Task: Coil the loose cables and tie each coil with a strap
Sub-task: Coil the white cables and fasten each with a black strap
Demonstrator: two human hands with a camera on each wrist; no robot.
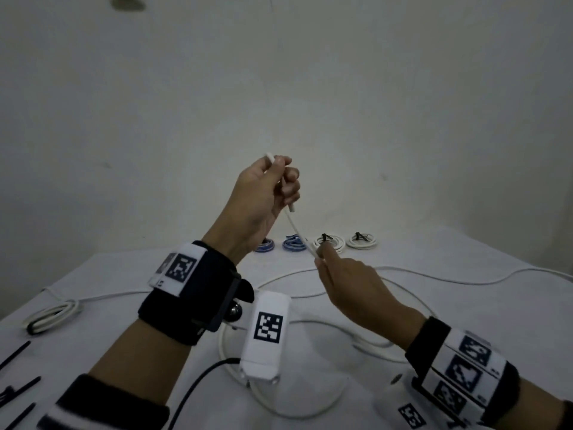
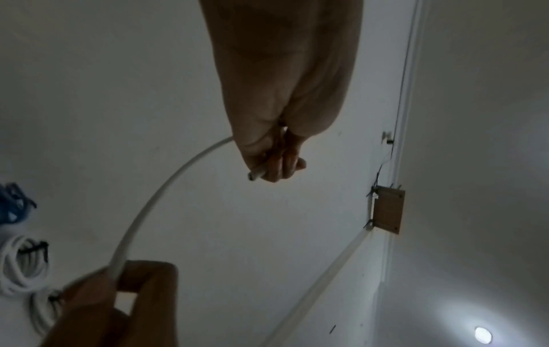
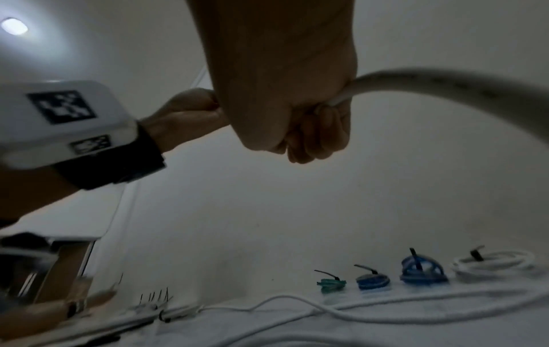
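Two hands are held raised above a white desk, both clamped on one white cable.

The cable's end is gripped in the curled fingers of the left hand, its tip seen poking out above the fist; a stretch lower down is pinched by the right hand, the two hands kept a little apart. The rest of the cable is left trailing in loose loops across the desk. Tied coils are lined up along the far edge: white coils to the right, blue coils beside them. Another tied white bundle is seen at left, with black straps laid near it.
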